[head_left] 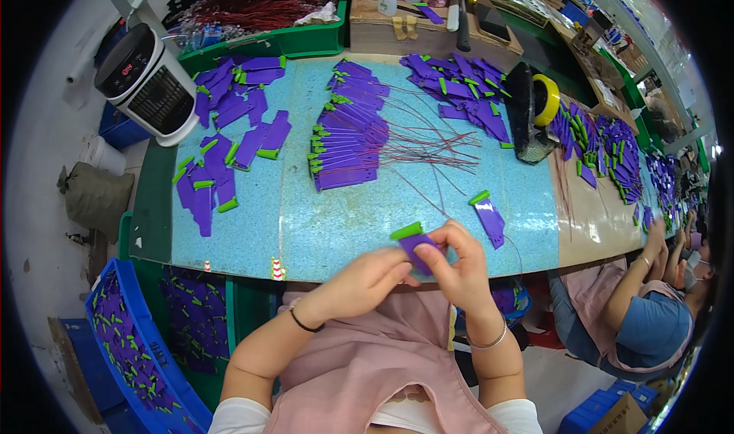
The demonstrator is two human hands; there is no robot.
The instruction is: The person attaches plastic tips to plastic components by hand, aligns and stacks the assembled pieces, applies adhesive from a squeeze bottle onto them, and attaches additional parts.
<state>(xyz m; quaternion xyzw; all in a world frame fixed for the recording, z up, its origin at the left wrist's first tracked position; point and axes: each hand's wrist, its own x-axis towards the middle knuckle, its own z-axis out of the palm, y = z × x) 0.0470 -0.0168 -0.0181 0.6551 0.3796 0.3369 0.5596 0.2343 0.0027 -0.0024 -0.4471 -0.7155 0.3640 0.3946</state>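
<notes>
My right hand (pixel 465 270) pinches a flat purple piece with a green strip along its end (pixel 417 252), between thumb and fingers, just above the table's near edge. Against the piece's lower part, my left hand (pixel 365 279) has its fingers drawn together; whatever they hold is hidden. Beyond my hands, a fanned row of similar purple pieces (pixel 348 147) lies with thin red wires (pixel 432 150) trailing to the right. One single purple piece (pixel 490 221) with a green end rests right of my hands, a dark wire near it.
Loose purple pieces (pixel 264 137) are heaped at the left and more (pixel 470 82) at the back right. A tape dispenser (pixel 527 147) with yellow tape stands beside these. A heater (pixel 153 90) occupies the left corner. Blue bin (pixel 107 270) sits below; a co-worker (pixel 650 319) is at right.
</notes>
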